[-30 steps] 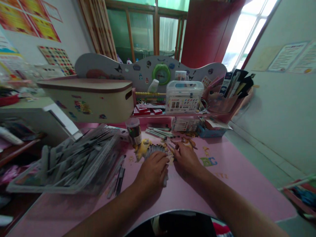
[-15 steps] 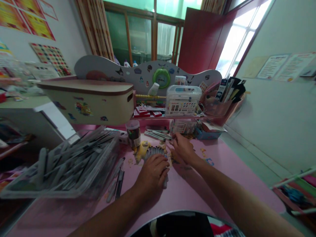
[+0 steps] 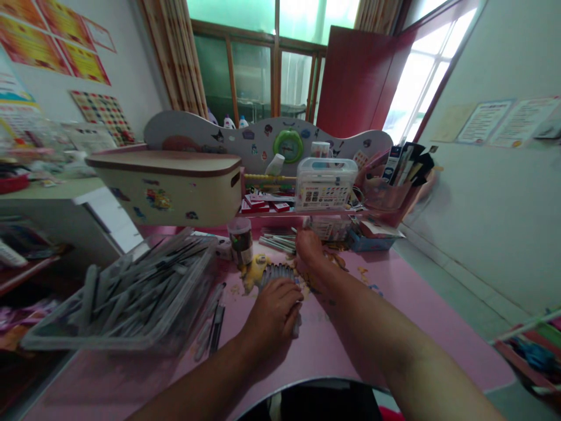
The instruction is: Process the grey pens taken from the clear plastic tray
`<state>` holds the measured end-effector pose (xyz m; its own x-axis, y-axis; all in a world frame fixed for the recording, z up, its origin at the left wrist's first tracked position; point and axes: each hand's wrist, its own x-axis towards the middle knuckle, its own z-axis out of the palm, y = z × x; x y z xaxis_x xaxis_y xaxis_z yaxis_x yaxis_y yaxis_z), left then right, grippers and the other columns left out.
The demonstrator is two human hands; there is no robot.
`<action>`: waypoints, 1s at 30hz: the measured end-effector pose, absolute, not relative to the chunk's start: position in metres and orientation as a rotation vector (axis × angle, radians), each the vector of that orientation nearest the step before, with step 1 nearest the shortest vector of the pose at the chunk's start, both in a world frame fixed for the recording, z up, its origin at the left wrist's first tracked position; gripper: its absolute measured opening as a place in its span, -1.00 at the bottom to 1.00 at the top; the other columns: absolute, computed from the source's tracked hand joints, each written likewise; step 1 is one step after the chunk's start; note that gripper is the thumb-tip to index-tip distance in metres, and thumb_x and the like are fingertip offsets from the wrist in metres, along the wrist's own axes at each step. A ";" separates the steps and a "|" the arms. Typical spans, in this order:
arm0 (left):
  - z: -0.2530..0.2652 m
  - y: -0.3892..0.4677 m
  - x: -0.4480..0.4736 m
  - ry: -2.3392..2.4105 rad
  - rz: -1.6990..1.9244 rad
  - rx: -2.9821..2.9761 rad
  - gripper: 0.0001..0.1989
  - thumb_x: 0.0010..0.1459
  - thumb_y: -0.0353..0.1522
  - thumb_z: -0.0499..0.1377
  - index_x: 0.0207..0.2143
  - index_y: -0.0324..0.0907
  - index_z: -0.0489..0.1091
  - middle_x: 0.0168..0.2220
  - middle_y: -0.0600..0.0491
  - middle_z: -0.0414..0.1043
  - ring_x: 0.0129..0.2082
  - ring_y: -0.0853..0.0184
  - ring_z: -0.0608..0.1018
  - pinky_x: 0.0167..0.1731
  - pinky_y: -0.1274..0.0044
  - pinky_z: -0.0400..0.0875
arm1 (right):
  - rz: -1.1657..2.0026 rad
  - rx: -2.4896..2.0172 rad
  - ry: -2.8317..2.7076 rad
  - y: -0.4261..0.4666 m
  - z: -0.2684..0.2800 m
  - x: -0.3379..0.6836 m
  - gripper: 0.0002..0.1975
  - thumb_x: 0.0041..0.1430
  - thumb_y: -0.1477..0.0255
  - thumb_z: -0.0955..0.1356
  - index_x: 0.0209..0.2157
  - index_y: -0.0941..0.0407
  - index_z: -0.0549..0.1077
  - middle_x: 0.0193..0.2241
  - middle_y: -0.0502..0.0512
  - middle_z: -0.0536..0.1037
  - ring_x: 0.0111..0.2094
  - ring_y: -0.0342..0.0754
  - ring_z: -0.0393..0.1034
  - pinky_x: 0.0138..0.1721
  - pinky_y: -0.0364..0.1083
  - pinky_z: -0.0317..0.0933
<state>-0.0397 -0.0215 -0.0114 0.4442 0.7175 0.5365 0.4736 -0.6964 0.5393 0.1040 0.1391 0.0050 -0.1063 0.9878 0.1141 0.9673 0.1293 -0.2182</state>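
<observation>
My left hand [image 3: 276, 305] lies curled over a row of grey pens [image 3: 280, 271] set side by side on the pink table, its fingers and thumb around them. The pens' far ends poke out beyond my fingers. Farther off, my right hand [image 3: 308, 248] is closed beside a loose pile of pens [image 3: 278, 240]. A thin pale pen end [image 3: 294, 230] sticks out by its fingers, which are mostly hidden. On the left, a clear plastic bin [image 3: 144, 336] holds many grey pens. Between bin and left hand lie several dark and grey pens [image 3: 215, 327].
A clear jar [image 3: 240, 241] stands behind the row. Beyond are a lidded cream box [image 3: 170, 196], a shelf with a clear carry case [image 3: 325, 186], and a green clock [image 3: 288, 146]. A blue box [image 3: 371, 238] and a pen holder [image 3: 388, 190] stand at right.
My right hand has moved slightly left and away over the pen pile, its fingers now turned from view. My left hand stays on the row. The view has shifted slightly.
</observation>
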 end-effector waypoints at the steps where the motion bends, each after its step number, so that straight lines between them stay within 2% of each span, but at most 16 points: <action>1: -0.012 -0.022 -0.040 1.027 1.114 2.385 -0.80 0.21 -0.54 0.12 -0.20 -0.18 0.50 -0.17 -0.06 0.56 -0.04 0.16 0.50 0.02 0.24 0.40 | 0.121 -1.931 -2.166 0.141 0.006 0.104 -0.56 0.40 0.55 0.09 0.12 0.22 0.47 -0.03 0.47 0.57 -0.07 0.18 0.53 -0.12 -0.02 0.28; 5: -0.011 -0.024 -0.040 1.045 1.105 2.366 -0.80 0.21 -0.55 0.12 -0.20 -0.18 0.50 -0.16 -0.05 0.56 -0.04 0.16 0.49 0.04 0.25 0.38 | 0.109 -1.932 -2.151 0.141 0.009 0.107 -0.57 0.36 0.60 0.13 0.07 0.18 0.51 -0.05 0.38 0.60 -0.06 0.12 0.52 -0.12 -0.07 0.27; 9: -0.010 -0.024 -0.040 1.033 1.115 2.351 -0.81 0.21 -0.55 0.12 -0.23 -0.19 0.50 -0.18 -0.06 0.56 -0.06 0.17 0.50 0.01 0.26 0.39 | 0.116 -1.895 -2.190 0.125 0.010 0.115 -0.64 0.37 0.54 0.17 -0.05 0.19 0.57 -0.11 0.35 0.62 -0.09 0.09 0.52 -0.11 -0.09 0.27; 15: -0.009 -0.022 -0.040 1.035 1.132 2.342 -0.81 0.22 -0.54 0.12 -0.24 -0.18 0.50 -0.19 -0.06 0.56 -0.08 0.16 0.50 -0.01 0.25 0.39 | 0.059 -1.882 -2.160 0.110 0.011 0.116 -0.59 0.38 0.58 0.11 0.04 0.22 0.49 0.00 0.37 0.56 -0.02 0.09 0.47 -0.03 -0.06 0.26; 20: -0.007 -0.023 -0.041 1.078 1.161 2.317 -0.82 0.24 -0.50 0.11 -0.22 -0.17 0.50 -0.18 -0.06 0.56 -0.04 0.14 0.49 0.05 0.22 0.36 | 0.089 -1.899 -2.188 0.133 0.012 0.104 -0.58 0.31 0.63 0.14 0.00 0.24 0.55 -0.07 0.40 0.60 -0.07 0.12 0.51 -0.07 -0.05 0.27; 25: -0.010 -0.007 -0.051 1.247 1.191 2.307 -0.78 0.31 -0.40 0.05 -0.19 -0.17 0.51 -0.08 -0.08 0.55 0.02 0.12 0.49 0.12 0.18 0.33 | 0.118 -1.850 -2.272 0.135 0.013 0.107 -0.63 0.29 0.60 0.19 -0.06 0.26 0.58 -0.12 0.38 0.62 -0.07 0.12 0.50 -0.06 -0.06 0.25; 30: -0.022 0.016 -0.062 1.580 1.049 2.205 -0.73 0.28 -0.37 0.02 -0.08 -0.21 0.47 0.07 -0.15 0.45 0.14 0.07 0.41 0.20 0.14 0.26 | 0.104 -1.760 -2.343 0.110 0.011 0.128 -0.65 0.30 0.55 0.21 0.00 0.19 0.53 -0.02 0.32 0.57 0.00 0.08 0.45 -0.04 -0.09 0.22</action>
<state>-0.0623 0.0155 -0.0216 0.1612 0.8959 0.4140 0.7291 -0.3908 0.5618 0.1284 0.1098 0.0115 -0.2657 0.9560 0.1241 0.9413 0.2851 -0.1807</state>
